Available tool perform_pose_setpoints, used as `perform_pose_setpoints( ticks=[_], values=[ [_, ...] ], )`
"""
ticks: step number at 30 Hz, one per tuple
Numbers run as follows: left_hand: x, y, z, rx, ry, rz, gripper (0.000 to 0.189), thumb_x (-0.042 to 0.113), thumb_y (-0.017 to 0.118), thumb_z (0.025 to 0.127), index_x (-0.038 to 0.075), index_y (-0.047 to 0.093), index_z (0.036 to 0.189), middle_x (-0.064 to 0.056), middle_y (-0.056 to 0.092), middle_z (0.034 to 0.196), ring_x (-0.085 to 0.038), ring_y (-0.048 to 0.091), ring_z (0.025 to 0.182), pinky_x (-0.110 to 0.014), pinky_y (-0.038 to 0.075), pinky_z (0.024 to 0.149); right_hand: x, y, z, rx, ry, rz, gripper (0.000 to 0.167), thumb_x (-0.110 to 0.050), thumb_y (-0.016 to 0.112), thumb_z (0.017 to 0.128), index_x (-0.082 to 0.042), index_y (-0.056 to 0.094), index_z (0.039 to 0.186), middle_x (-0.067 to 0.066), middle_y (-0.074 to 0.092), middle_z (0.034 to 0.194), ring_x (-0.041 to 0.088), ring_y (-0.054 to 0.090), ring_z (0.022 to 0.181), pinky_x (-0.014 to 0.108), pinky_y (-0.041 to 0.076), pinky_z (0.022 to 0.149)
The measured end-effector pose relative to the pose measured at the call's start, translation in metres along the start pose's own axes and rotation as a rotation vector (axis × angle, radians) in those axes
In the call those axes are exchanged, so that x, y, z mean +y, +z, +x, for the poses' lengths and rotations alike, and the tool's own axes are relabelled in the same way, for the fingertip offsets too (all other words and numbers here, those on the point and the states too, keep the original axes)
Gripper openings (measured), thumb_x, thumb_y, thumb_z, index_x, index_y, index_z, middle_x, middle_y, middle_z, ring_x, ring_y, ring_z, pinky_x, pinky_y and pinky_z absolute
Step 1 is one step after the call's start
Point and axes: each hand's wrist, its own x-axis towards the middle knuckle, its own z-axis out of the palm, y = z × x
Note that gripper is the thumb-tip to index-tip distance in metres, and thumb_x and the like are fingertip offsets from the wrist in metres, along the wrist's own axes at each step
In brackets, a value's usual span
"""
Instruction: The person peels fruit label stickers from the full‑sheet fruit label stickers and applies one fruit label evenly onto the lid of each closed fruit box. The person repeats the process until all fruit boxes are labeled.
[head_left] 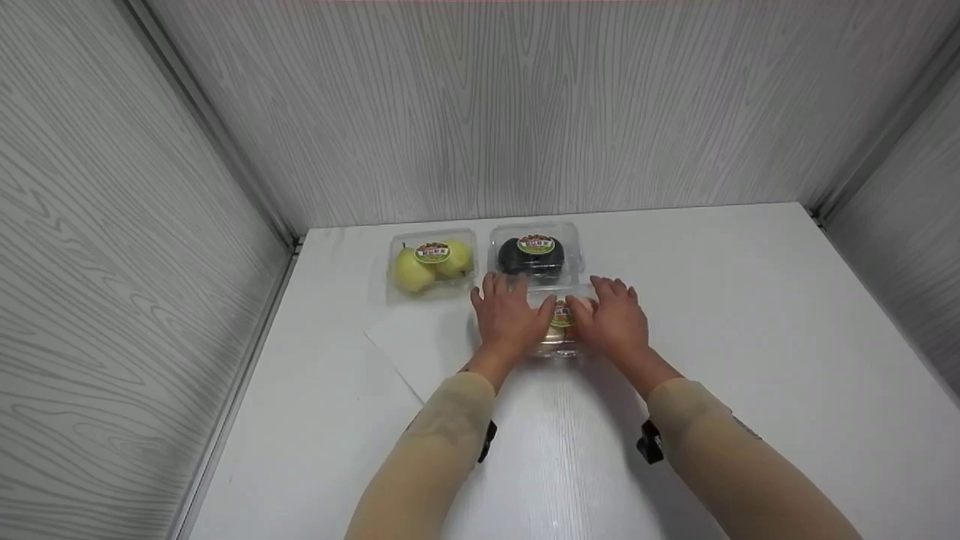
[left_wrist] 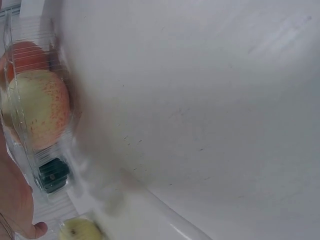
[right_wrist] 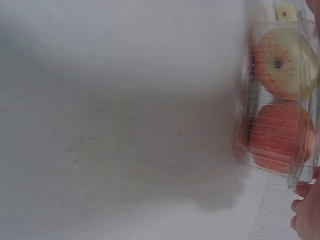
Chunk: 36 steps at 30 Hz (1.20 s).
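A clear plastic clamshell box [head_left: 559,346] with a round label on its lid sits on the table in front of me. Two red-and-cream apples show inside, one paler apple [right_wrist: 280,60] and one redder apple [right_wrist: 277,137]. My left hand [head_left: 510,315] holds the box's left end, its thumb across the lid. At the other end my right hand [head_left: 615,319] grips it likewise, thumb near the label. Fingertips [right_wrist: 296,206] of the right hand lie right at the lid's rim in the right wrist view. The hands cover much of the box.
Behind stand a clear box of yellow-green pears [head_left: 433,266] and, to its right, a clear box of dark fruit [head_left: 532,256], both labelled. A white sheet [head_left: 420,345] lies left of my left hand. Wood-grain panels [head_left: 480,112] enclose the white table [head_left: 735,300].
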Motion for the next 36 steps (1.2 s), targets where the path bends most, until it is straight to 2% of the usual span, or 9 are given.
perform_pose_setpoints(
  ticks=[8,14,21,28,36],
  values=[
    [-0.0011,0.0054,-0.002,-0.036,-0.012,0.026,0.073,0.071,0.045,0.101,0.018,0.065,0.146,-0.019,0.053,0.155,-0.041,0.037,0.15,-0.064,0.026,0.119,0.0043,0.0051,-0.0004,-0.012,0.018,-0.021,0.079,-0.06,0.053,0.103,0.001,0.049,0.154,0.027,0.048,0.157,0.045,0.036,0.152,0.058,0.025,0.125],
    [-0.0029,0.0087,-0.0015,-0.008,-0.003,0.029,0.073,0.072,0.046,0.1,0.019,0.065,0.146,-0.02,0.053,0.154,-0.042,0.038,0.149,-0.065,0.027,0.119,0.0038,0.0072,0.0002,0.011,0.016,-0.001,0.08,-0.061,0.055,0.102,0.001,0.051,0.152,0.028,0.051,0.154,0.045,0.039,0.151,0.06,0.028,0.124],
    [-0.0032,0.009,-0.0019,0.033,0.011,0.038,0.074,0.072,0.048,0.097,0.013,0.074,0.133,-0.02,0.06,0.146,-0.043,0.041,0.146,-0.067,0.029,0.117,0.0028,0.0085,0.0017,0.037,-0.004,0.005,0.08,-0.059,0.059,0.1,0.004,0.053,0.149,0.029,0.054,0.151,0.045,0.042,0.148,0.056,0.022,0.127],
    [-0.0036,0.0094,0.0001,0.033,-0.004,0.036,0.076,0.074,0.047,0.097,0.015,0.071,0.138,-0.019,0.057,0.15,-0.042,0.039,0.148,-0.066,0.026,0.118,0.0023,0.0087,0.0041,0.054,-0.012,0.031,0.081,-0.06,0.059,0.1,0.003,0.053,0.149,0.028,0.055,0.15,0.045,0.041,0.149,0.055,0.019,0.127],
    [-0.0029,0.0084,-0.0007,-0.009,-0.016,0.062,0.079,0.078,0.044,0.097,0.018,0.068,0.142,-0.018,0.055,0.153,-0.042,0.038,0.149,-0.066,0.026,0.119,0.0026,0.0093,0.0027,0.058,-0.008,0.042,0.078,-0.058,0.059,0.1,0.003,0.054,0.149,0.028,0.056,0.15,0.045,0.041,0.149,0.057,0.019,0.127]
  ],
)
